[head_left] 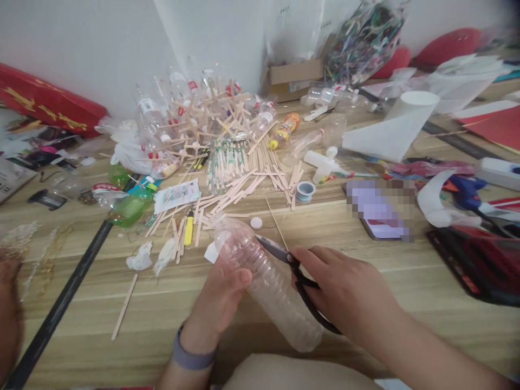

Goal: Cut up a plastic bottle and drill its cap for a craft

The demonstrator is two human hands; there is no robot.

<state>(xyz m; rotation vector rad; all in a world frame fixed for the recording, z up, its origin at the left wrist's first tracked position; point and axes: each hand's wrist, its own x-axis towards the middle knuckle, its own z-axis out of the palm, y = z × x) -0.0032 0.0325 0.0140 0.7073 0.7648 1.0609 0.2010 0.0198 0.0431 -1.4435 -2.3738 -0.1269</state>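
Left hand [219,298]'s grip is curled round the bottle [284,311]. Right hand [349,287]'s is closed on scissors [276,250], blades by the bottle's shoulder.

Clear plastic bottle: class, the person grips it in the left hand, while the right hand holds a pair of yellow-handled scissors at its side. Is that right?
Not quite: the scissors have black handles, not yellow, as the head view shows. The rest stands: the left hand grips the clear plastic bottle, and the right hand holds the scissors at its side.
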